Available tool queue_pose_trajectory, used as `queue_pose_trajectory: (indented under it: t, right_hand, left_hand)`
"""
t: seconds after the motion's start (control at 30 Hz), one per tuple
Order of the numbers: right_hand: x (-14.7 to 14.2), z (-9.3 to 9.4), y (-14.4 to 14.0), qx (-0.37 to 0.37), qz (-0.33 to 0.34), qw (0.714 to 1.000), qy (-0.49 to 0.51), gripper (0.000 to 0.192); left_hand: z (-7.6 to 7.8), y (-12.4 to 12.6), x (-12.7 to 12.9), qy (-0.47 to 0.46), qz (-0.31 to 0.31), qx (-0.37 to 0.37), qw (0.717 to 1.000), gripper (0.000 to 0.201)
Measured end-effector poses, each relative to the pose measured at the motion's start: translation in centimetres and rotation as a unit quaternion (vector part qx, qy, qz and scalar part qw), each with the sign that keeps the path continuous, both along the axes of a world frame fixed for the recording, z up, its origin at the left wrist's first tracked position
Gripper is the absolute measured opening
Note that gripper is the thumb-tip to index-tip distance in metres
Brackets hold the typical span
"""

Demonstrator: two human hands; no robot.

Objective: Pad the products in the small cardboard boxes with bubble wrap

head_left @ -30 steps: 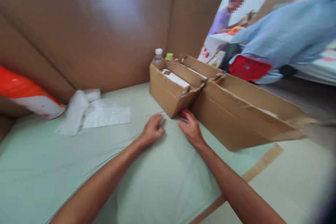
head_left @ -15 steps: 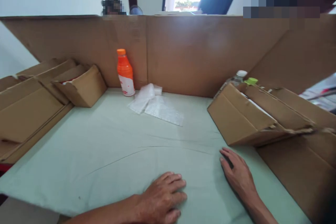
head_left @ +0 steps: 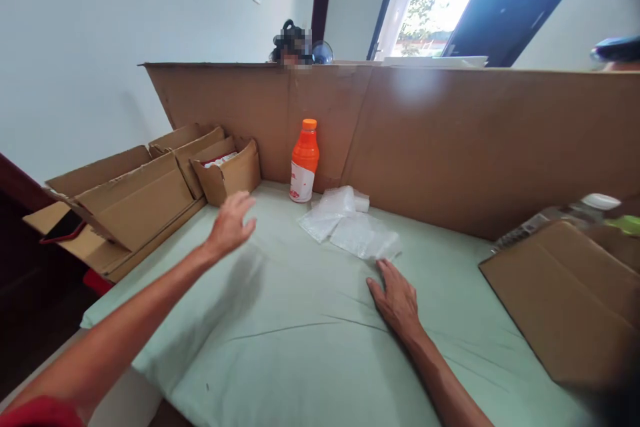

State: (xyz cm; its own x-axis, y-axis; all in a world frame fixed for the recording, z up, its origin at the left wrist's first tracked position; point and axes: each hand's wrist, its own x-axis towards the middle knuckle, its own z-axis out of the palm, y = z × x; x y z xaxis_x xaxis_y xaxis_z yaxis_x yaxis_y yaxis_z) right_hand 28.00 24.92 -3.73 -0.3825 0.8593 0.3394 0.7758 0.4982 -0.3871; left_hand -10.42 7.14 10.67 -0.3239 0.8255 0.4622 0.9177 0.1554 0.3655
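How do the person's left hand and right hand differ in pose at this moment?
The left hand is raised above the green cloth with fingers spread, reaching toward the small cardboard box; the right hand lies flat on the cloth. The left hand touches nothing, while the right hand's fingertips sit at the edge of the plastic wrap. Both are empty.

Bare forearms, red left sleeve [head_left: 40, 412]

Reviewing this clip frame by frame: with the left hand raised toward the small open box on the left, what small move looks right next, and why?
Probably carry the left hand on to the small open box and take hold of its near wall. The hand is open and empty, in the air just short of that box, fingers toward it. The right hand lies flat on the green cloth beside the bubble wrap, holding nothing.
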Motion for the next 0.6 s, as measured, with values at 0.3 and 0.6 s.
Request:
queue_pose_trajectory:
  t: [0.3,0.6]
  right_hand:
    - [0.3,-1.2,0.3,0.020,-0.006,0.999,0.050,0.042]
    - [0.2,-0.5,0.1,0.004,-0.015,0.993,0.113,0.036]
  left_hand:
    - [5.5,8.1,-10.6,-0.001,0.207,-0.041,0.978,0.051]
    - [4.6,0.7,-6.1,0.002,0.081,-0.025,0.996,0.022]
